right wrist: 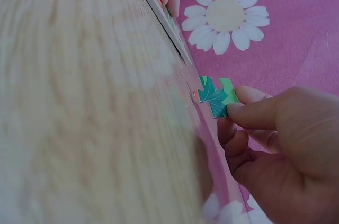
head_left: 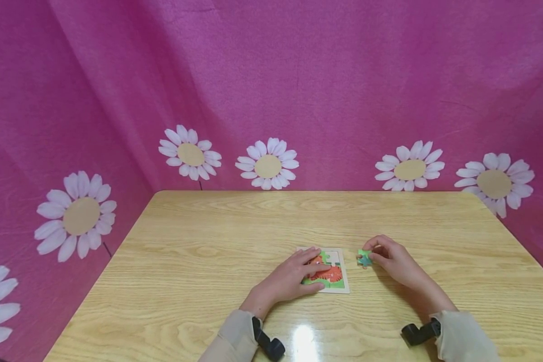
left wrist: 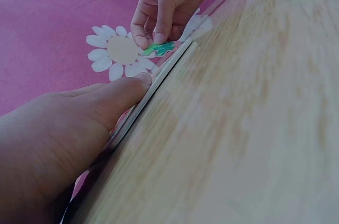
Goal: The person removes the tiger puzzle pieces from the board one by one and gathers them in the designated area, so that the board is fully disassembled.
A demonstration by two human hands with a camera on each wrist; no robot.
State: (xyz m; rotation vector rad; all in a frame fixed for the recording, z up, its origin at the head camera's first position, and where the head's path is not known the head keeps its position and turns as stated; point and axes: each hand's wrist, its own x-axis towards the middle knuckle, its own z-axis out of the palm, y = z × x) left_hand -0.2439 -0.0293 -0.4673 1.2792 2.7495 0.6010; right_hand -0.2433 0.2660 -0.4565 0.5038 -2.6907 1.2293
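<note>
A small jigsaw board [head_left: 346,287] with a pale frame lies on the table, showing an orange animal on green. One gap at its upper right bares the pale backing. My left hand [head_left: 294,275] rests on the board's left part with fingers spread, covering some of the picture. To the right of the board, my right hand [head_left: 395,259] pinches a green puzzle piece [right wrist: 214,97] between thumb and fingertips. A teal leaf is printed on this piece, and it is held above the tabletop, tilted in the right wrist view.
The light wooden table [head_left: 199,241] has a far edge against a pink curtain [head_left: 298,75] printed with white daisies. Black camera mounts sit at both wrists, over pale sleeves [head_left: 237,334]. A bright glare spot shows near the table's front.
</note>
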